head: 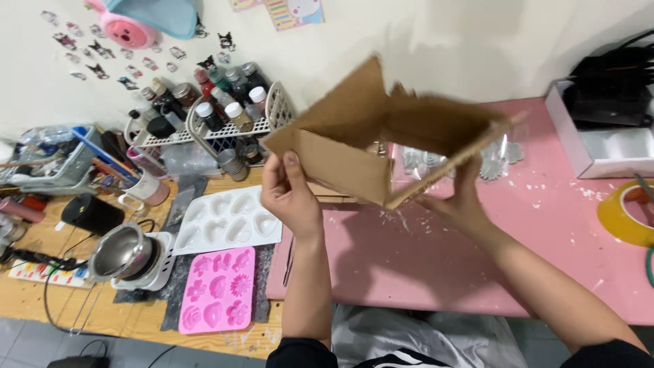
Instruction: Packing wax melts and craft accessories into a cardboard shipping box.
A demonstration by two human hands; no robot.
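Both our forearms rise; our left hand (289, 194) and right hand (458, 197) grip a cardboard box (381, 140), fingers clasping its walls above the pink mat (409, 259).

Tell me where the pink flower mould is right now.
In the head view the pink flower mould lies at lower left on a grey mat, just below the white heart mould and right of the small metal pot.
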